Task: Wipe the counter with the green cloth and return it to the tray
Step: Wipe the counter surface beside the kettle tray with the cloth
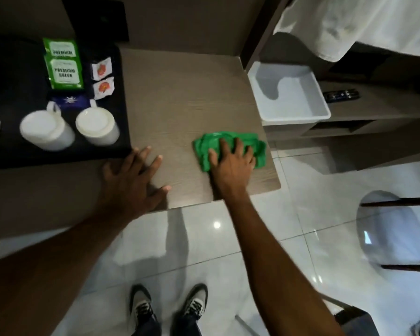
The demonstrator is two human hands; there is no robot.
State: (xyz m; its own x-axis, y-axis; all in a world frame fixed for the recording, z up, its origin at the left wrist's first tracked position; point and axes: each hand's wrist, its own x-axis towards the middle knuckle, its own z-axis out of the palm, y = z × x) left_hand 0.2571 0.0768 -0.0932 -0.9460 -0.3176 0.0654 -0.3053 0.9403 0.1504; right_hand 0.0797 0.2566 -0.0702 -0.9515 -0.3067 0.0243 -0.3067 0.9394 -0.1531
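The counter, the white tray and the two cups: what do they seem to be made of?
Counter: probably wood-look laminate, matte, with fine straight grain lines. White tray: likely plastic, smooth with a slight sheen, thin walls and rounded corners. Two cups: apparently glazed ceramic, glossy white with thick rims, though blur leaves it open.

A single head-worn wide-angle camera looks almost straight down from standing height, facing forward toward twelve o'clock. The wooden counter (184, 98) fills the upper middle, the tiled floor (301, 238) and the person's shoes (167, 309) lie at six o'clock.
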